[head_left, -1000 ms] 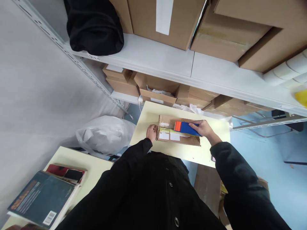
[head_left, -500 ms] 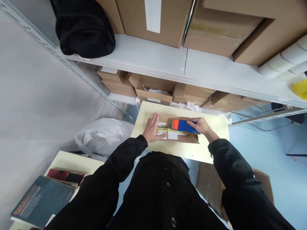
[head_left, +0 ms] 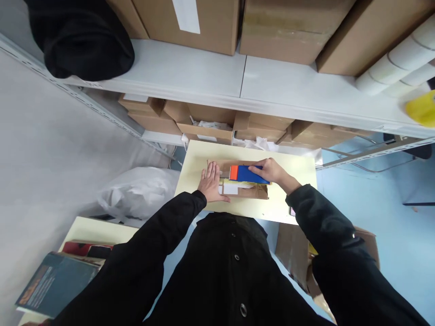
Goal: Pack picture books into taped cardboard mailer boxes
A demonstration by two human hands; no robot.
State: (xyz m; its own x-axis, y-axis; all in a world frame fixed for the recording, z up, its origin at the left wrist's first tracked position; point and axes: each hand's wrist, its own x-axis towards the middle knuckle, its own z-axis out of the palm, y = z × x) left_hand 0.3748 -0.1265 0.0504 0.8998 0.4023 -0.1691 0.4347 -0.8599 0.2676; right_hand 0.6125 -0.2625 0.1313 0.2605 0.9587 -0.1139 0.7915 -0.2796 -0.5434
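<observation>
My right hand [head_left: 272, 170] is closed on the right part of a flat blue piece with an orange end [head_left: 246, 174]; I cannot tell exactly what it is. A thin greyish strip reaches left from the orange end towards my left hand. Beneath it lies a flat brown cardboard piece [head_left: 251, 192] with white labels and yellowish tape. My left hand [head_left: 210, 184] presses flat on the left end of the cardboard, fingers stretched out and thumb apart. It covers that end from view.
The pale yellow table [head_left: 200, 156] stands against a shelf rack [head_left: 190, 74] with cardboard boxes [head_left: 210, 25]. At the left are a white plastic bag [head_left: 139, 192] and a second table with books [head_left: 57, 280]. An open carton [head_left: 292, 253] stands at the lower right.
My view has shifted slightly, so the whole scene sits further left. My left hand lies flatter and further over the cardboard. My right hand still grips the blue and orange piece.
</observation>
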